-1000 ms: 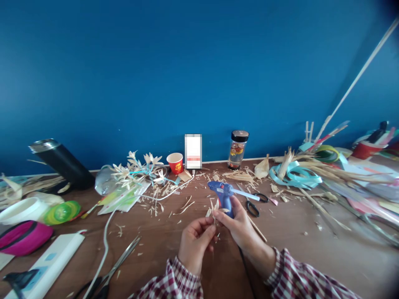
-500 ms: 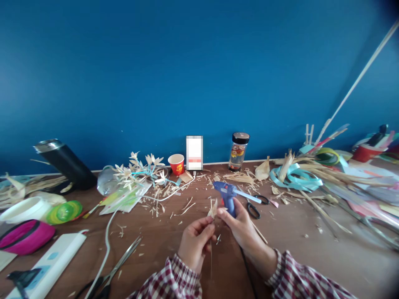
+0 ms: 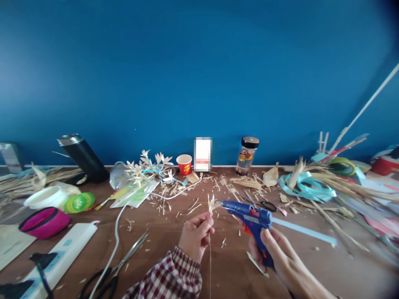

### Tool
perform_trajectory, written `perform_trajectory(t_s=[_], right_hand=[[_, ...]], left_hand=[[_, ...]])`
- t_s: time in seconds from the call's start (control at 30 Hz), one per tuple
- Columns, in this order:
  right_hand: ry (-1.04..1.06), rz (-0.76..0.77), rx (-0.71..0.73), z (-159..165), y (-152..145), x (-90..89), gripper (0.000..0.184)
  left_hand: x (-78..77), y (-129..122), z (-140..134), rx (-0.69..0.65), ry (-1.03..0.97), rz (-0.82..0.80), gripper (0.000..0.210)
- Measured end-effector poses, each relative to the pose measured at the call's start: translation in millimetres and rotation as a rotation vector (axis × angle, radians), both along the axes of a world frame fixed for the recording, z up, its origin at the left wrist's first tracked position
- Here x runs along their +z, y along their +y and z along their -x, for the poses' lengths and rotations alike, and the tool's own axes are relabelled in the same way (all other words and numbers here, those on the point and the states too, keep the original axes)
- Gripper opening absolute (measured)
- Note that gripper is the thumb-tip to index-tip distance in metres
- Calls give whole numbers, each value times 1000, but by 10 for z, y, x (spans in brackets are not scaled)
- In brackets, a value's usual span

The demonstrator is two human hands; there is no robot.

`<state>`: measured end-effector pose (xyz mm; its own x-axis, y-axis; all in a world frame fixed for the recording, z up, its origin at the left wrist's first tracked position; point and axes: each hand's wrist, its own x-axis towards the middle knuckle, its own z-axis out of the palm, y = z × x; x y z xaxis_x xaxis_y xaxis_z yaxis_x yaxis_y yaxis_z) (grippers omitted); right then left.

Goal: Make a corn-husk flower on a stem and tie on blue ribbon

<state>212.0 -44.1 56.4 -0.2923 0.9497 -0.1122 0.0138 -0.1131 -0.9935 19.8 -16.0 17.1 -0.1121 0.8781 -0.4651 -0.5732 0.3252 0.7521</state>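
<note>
My left hand point(image 3: 195, 236) is closed, pinching a small pale flower point(image 3: 211, 204) made of dried husk-like petals. Its thin stem point(image 3: 210, 265) hangs straight down below my fingers. Wrapped round the handle of a blue hot glue gun point(image 3: 249, 215) is my right hand point(image 3: 279, 251). The gun's nozzle points left and is close to the petals; I cannot tell if it touches them. A translucent glue stick point(image 3: 307, 232) sticks out of the gun's back. Below my right fingers a pale pointed petal point(image 3: 257, 264) shows; whether it is held or lying is unclear.
Scissors point(image 3: 120, 265) and a white power strip point(image 3: 67, 257) lie at the left. Behind stand finished husk flowers point(image 3: 156, 166), a red paper cup point(image 3: 184, 165), a phone with a blurred screen point(image 3: 203, 153) and a jar point(image 3: 247, 155). Blue ribbon point(image 3: 307, 187) lies right, among scraps.
My right hand has moved right, away from my left fingers, and now grips the glue gun's handle fully. The nozzle has come level with the flower. The view has shifted slightly left.
</note>
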Motion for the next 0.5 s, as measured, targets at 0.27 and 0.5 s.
perform_trajectory(t_s=[0.27, 0.5], right_hand=[[-4, 6, 2, -5, 16, -97, 38], [116, 42, -13, 11, -5, -64, 40]], left_hand=[[13, -20, -8, -32, 7, -43, 27], [33, -15, -4, -4, -16, -12, 25]])
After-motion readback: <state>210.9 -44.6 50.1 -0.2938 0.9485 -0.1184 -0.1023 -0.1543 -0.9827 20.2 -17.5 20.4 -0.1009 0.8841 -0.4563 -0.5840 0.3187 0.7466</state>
